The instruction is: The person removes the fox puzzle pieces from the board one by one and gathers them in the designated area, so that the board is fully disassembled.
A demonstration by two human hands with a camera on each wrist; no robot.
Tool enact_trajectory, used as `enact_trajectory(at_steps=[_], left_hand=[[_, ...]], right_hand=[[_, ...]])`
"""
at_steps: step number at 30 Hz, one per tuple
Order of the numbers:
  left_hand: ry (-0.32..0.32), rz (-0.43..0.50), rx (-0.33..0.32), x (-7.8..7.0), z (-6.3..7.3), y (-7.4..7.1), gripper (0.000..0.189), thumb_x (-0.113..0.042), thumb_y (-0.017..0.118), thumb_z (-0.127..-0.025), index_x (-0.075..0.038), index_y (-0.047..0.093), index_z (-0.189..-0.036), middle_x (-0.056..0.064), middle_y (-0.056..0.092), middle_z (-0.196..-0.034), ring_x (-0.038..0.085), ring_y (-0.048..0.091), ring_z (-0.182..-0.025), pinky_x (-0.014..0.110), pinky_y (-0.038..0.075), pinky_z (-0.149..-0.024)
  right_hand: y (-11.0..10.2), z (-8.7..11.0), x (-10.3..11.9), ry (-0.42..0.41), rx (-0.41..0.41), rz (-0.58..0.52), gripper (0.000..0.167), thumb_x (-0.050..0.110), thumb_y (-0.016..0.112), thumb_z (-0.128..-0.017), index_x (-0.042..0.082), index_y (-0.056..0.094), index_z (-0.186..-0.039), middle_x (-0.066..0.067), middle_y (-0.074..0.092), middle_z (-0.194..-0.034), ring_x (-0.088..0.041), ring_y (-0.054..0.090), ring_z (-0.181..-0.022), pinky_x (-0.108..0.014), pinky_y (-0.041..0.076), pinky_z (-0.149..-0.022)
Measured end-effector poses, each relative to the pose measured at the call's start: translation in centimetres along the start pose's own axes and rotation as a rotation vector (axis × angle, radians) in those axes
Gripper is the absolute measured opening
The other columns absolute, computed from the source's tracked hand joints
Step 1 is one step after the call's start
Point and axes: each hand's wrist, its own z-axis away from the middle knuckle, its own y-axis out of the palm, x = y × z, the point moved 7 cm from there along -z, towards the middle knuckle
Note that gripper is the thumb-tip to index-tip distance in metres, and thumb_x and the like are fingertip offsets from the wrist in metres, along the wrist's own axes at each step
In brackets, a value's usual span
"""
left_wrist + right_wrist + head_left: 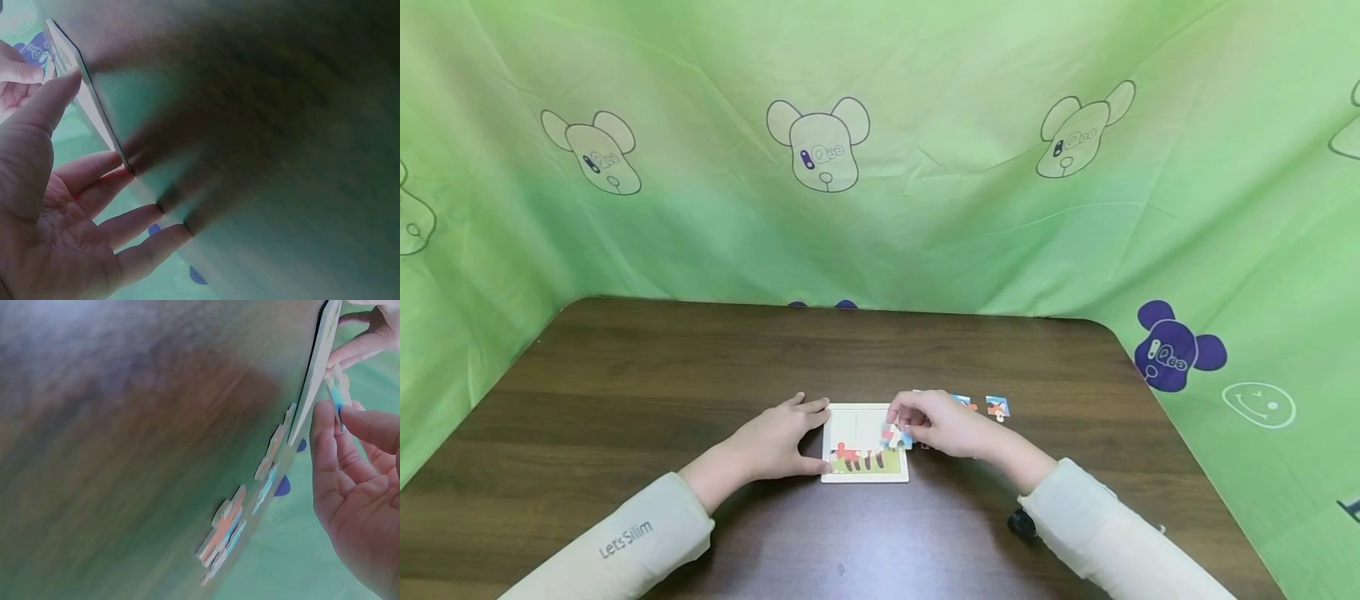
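Note:
A white-framed puzzle board (853, 423) lies on the table, its lower part filled with pieces that show a green and red picture. The left hand (773, 439) rests at the board's left side, with its thumb and fingertips touching the frame. In the left wrist view its fingers (134, 253) are spread and fairly straight. Over the right part of the board, the right hand (951, 423) pinches a blue, white and red puzzle piece (895, 437) between thumb and fingers. The right wrist view shows this piece edge-on, tilted above the board.
To the right of the board lie several loose pieces, among them a blue and orange one (997, 407); the right hand partly hides others. The brown wooden table (700, 358) meets a green printed curtain (925, 250) at its back and sides. A black object (1022, 524) sits at the right cuff.

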Motion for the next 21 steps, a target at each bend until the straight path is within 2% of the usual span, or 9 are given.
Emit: enact_trajectory(at_steps=[5, 11, 17, 21], left_hand=[[-0.001, 0.0, 0.0, 0.0, 0.0, 0.0, 0.075, -0.04, 0.08, -0.082, -0.006, 0.053, -0.143, 0.012, 0.045, -0.155, 0.047, 0.033, -0.145, 0.058, 0.038, -0.112], [0.001, 0.0, 0.0, 0.0, 0.1, 0.0, 0.075, -0.04, 0.08, -0.082, -0.005, 0.053, -0.143, 0.012, 0.045, -0.155, 0.047, 0.033, -0.145, 0.056, 0.038, -0.112], [0.005, -0.001, -0.003, -0.1, 0.1, 0.0, 0.075, -0.04, 0.079, -0.082, -0.005, 0.053, -0.143, 0.012, 0.045, -0.155, 0.047, 0.034, -0.144, 0.055, 0.039, -0.112], [0.02, -0.002, -0.012, -0.1, 0.1, -0.1, 0.075, -0.04, 0.08, -0.082, -0.004, 0.054, -0.142, 0.014, 0.046, -0.153, 0.049, 0.035, -0.143, 0.056, 0.039, -0.112]], right_hand=[[-0.3, 0.4, -0.3, 0.023, -0.004, -0.005, 0.016, -0.004, 0.057, -0.095, 0.007, 0.064, -0.103, -0.005, 0.064, -0.082, -0.007, 0.056, -0.068, -0.021, 0.051, -0.061], [-0.9, 0.9, -0.5, 0.037, -0.012, -0.042, 0.015, -0.003, 0.057, -0.095, 0.007, 0.064, -0.103, -0.006, 0.063, -0.082, -0.013, 0.058, -0.065, -0.025, 0.053, -0.055], [-1.7, 1.6, -0.7, 0.028, -0.043, -0.023, 0.016, -0.004, 0.058, -0.094, 0.006, 0.065, -0.105, -0.006, 0.066, -0.086, -0.013, 0.06, -0.069, -0.023, 0.053, -0.065], [-2.3, 2.1, -0.7, 0.013, -0.075, -0.001, 0.016, -0.004, 0.059, -0.093, 0.005, 0.066, -0.105, -0.005, 0.066, -0.087, -0.01, 0.059, -0.074, -0.023, 0.052, -0.065]])
